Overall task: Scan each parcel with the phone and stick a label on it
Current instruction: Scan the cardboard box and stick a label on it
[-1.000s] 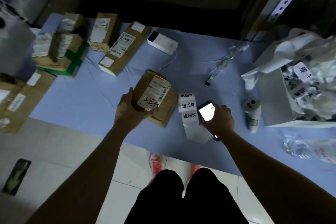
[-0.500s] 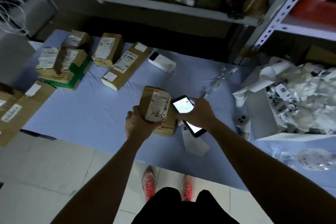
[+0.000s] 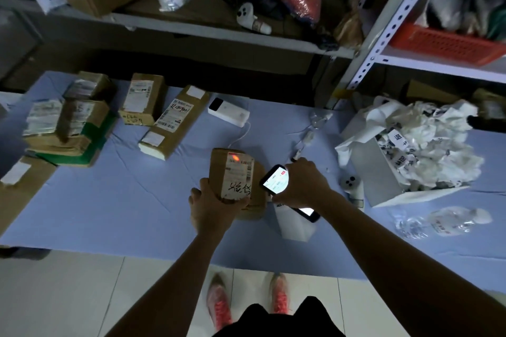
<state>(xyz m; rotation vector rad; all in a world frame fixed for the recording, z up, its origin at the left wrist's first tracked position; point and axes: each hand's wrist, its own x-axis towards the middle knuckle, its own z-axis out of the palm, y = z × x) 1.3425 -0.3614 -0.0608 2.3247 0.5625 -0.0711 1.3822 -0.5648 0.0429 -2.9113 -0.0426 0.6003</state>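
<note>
My left hand (image 3: 212, 206) grips the near end of a brown cardboard parcel (image 3: 234, 172) and holds it tilted up off the blue sheet (image 3: 131, 200). Its white shipping label faces me, with black handwriting and a small red light spot near the top. My right hand (image 3: 302, 185) holds a lit phone (image 3: 275, 179) just right of the parcel, its screen facing me. Under that hand lie a strip of white labels (image 3: 294, 223) and a second lit phone (image 3: 308, 212), both partly hidden.
Several more labelled parcels (image 3: 175, 120) lie at the back left of the sheet. A white power bank (image 3: 228, 112) with a cable sits behind the held parcel. A white box of crumpled label backing (image 3: 410, 153) stands right, shelving (image 3: 383, 27) behind, a plastic bottle (image 3: 443, 223) near right.
My left hand lifted the parcel off the sheet and tilted it up. My right hand picked up a phone and brought it beside the parcel's label. The camera view tilted up.
</note>
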